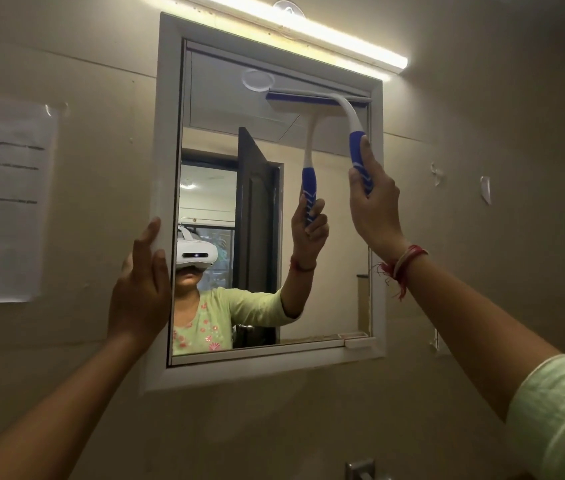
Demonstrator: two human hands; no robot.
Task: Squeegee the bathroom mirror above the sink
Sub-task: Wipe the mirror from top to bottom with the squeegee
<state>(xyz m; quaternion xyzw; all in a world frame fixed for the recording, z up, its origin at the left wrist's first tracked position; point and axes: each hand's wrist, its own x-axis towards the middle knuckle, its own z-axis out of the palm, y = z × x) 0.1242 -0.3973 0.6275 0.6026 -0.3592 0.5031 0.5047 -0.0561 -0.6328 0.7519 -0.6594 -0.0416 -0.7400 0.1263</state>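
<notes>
Pale green cloth covers the right forearm nearest me, a red thread tied at the wrist, and the right hand (373,202) is wrapped tight around the blue grip of the squeegee (347,123), whose white neck curves up to a blade pressed flat against the glass near the mirror's top right corner. Off to the other side the left hand (140,289) lies with fingers spread loosely against the left edge of the mirror (267,271). Behind them a lit tube light (309,32) runs above the white frame, and a printed paper (4,199) hangs on the wall to the left.
</notes>
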